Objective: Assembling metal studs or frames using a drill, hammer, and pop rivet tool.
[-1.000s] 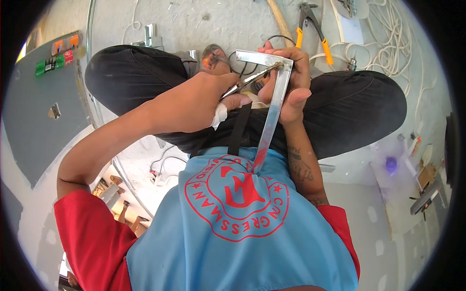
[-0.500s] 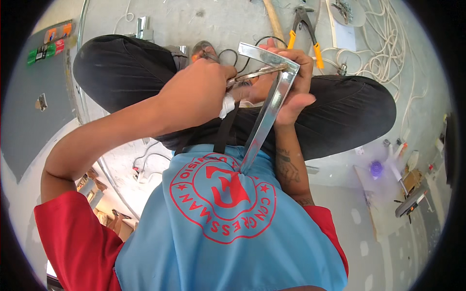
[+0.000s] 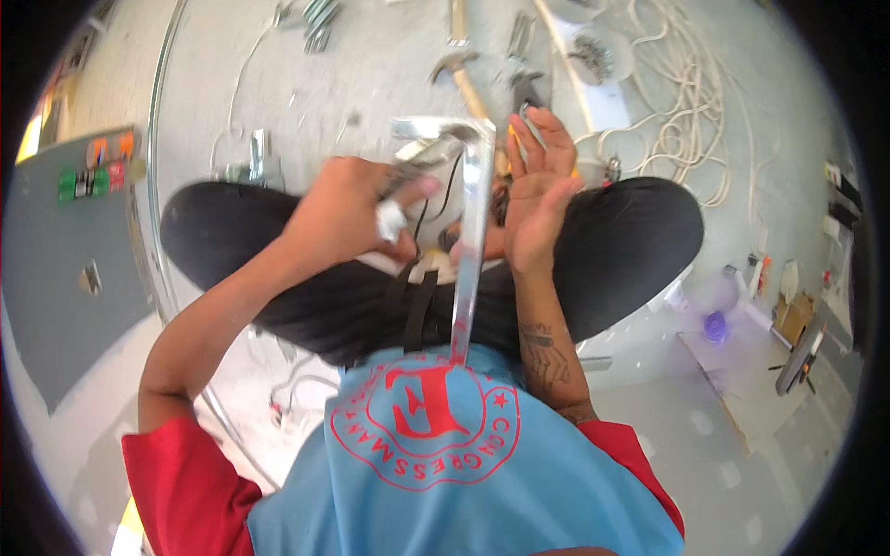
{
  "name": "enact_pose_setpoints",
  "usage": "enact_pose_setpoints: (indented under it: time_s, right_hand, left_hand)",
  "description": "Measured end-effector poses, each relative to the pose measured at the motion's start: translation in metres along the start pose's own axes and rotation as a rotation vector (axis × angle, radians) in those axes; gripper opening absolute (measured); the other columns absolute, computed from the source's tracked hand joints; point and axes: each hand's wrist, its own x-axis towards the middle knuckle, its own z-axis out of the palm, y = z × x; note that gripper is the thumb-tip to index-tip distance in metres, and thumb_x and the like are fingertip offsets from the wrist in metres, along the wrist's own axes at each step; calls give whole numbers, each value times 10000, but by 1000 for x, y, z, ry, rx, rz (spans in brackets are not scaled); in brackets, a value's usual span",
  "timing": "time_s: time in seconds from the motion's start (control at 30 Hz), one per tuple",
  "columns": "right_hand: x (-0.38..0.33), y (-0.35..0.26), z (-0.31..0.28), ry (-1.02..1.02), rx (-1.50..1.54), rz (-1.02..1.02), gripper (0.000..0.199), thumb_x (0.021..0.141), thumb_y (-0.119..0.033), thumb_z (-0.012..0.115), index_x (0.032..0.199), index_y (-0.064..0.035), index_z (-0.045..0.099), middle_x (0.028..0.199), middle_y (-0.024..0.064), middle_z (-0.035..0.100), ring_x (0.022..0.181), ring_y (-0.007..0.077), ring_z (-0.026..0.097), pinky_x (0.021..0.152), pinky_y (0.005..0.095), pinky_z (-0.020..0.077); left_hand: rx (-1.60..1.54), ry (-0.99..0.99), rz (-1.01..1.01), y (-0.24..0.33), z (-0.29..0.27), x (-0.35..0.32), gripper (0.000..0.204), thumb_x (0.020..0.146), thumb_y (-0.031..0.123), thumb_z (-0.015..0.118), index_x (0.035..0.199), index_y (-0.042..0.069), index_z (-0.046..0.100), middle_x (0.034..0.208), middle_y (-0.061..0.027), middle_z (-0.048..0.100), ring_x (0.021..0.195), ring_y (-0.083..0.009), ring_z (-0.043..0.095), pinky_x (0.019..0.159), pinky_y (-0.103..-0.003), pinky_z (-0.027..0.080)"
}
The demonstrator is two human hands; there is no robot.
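My left hand [image 3: 352, 211], with a white wrap on one finger, is closed on a thin metal tool [image 3: 422, 157] whose tip meets the top corner of an L-shaped metal bar [image 3: 471, 250]. The bar runs from that corner down over my crossed legs to my blue shirt. My right hand [image 3: 538, 199] lies against the bar's right side, with the palm on it and the fingers stretched upward. The tool is blurred, so I cannot tell its kind.
On the pale floor beyond my knees lie a hammer [image 3: 459, 69], orange-handled pliers [image 3: 521, 91], small metal parts [image 3: 315, 18] and a loose white cable [image 3: 691, 93]. A grey panel [image 3: 65, 296] with coloured buttons sits at the left. Boxes and a purple object [image 3: 714, 326] are at the right.
The view has shifted, so the hands and the bar sit lower in it. My right fingers, curled over the bar's top before, now stretch straight. My left hand stays on the tool.
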Motion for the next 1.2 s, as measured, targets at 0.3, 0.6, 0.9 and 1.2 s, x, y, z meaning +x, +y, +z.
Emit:
enact_pose_setpoints:
  time_s: [0.3,0.6,0.9,1.2]
  right_hand:
    - [182,64,-48,433,-371,-38,556,984,-477,517,1197,36,535,1168,174,588,1115,302,572,972,454,434]
    - [102,251,-75,-130,-1347,474,694,801,-390,745,1296,22,486,1257,267,568,1173,406,558,965,448,461]
    - [91,238,-156,1106,-1494,453,690,774,-336,782,1295,-75,412,1411,182,360,1298,387,376,979,578,361]
    - [57,192,-318,-88,-1977,783,259,969,-242,552,1178,-128,653,1074,109,683,1035,192,664,871,341,521]
  left_hand:
    - [146,65,-642,-183,-89,161,771,813,809,564,753,44,644,599,-64,559,529,-188,577,491,-352,473]
    - [242,-65,-855,-366,113,151,395,840,307,578,1088,42,734,1132,-242,689,1104,-400,653,935,-467,516]
    - [252,27,-716,-402,181,131,321,851,249,574,967,1,741,987,-282,698,963,-422,691,827,-512,545]
    - [324,7,-606,-397,182,130,279,857,227,593,954,5,731,992,-250,710,936,-405,699,805,-502,554]
